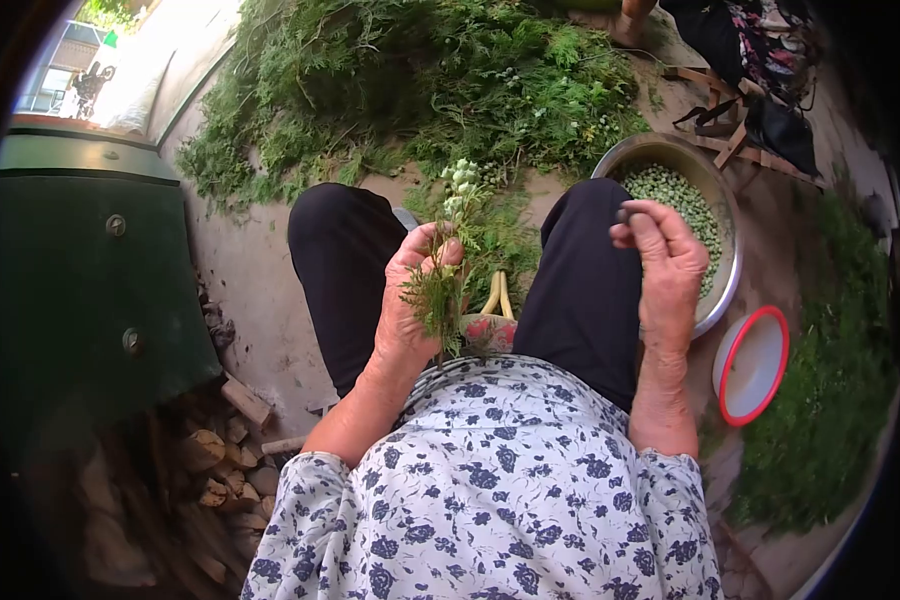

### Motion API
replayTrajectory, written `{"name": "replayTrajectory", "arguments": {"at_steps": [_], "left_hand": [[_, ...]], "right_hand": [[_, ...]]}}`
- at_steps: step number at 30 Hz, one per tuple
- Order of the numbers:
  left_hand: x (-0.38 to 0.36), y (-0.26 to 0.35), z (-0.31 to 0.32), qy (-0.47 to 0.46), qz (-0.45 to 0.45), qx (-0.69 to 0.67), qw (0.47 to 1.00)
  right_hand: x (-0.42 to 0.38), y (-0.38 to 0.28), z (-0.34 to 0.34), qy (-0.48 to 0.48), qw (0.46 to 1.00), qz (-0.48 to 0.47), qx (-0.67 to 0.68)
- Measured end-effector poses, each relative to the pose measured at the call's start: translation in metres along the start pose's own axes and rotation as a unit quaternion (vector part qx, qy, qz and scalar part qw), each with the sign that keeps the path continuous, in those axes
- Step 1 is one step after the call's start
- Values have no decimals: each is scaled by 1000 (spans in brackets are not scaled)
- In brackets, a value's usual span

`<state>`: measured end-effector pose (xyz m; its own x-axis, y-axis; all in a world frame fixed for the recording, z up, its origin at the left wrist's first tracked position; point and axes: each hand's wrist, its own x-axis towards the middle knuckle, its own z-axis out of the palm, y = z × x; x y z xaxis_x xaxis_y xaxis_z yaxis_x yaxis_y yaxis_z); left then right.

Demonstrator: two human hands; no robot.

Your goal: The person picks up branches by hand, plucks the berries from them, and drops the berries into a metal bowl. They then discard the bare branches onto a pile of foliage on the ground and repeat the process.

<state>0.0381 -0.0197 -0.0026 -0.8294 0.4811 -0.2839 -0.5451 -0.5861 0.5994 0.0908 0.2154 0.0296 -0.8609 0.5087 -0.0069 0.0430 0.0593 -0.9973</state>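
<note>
My left hand (402,305) is closed on a leafy evergreen sprig (436,298), held upright over my lap. Pale green seed cones (462,178) cluster at its top, above my fingertips. My right hand (670,275) is raised by my right knee, thumb and fingers pinched together; whatever they may hold is too small to make out. Beyond that hand stands a metal basin (733,262), with many small green cones (682,192) inside. My hand and knee hide part of the basin.
A large heap of cut evergreen branches (420,90) lies ahead. A red-rimmed white bowl (755,365) tilts beside more greenery (820,420) at right. Behind the basin is a wooden folding stool (735,140) near another person's foot (627,28). Firewood (220,465) and a dark green cabinet (90,270) are at left.
</note>
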Motion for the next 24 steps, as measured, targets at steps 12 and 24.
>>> {"name": "replayTrajectory", "arguments": {"at_steps": [12, 24], "left_hand": [[-3, 0, 15, 60, 59, 85, 993], [-7, -5, 43, 43, 66, 238, 968]], "right_hand": [[-37, -14, 87, -247, 964, -99, -5], [-39, 9, 66, -18, 999, 10, 30]]}}
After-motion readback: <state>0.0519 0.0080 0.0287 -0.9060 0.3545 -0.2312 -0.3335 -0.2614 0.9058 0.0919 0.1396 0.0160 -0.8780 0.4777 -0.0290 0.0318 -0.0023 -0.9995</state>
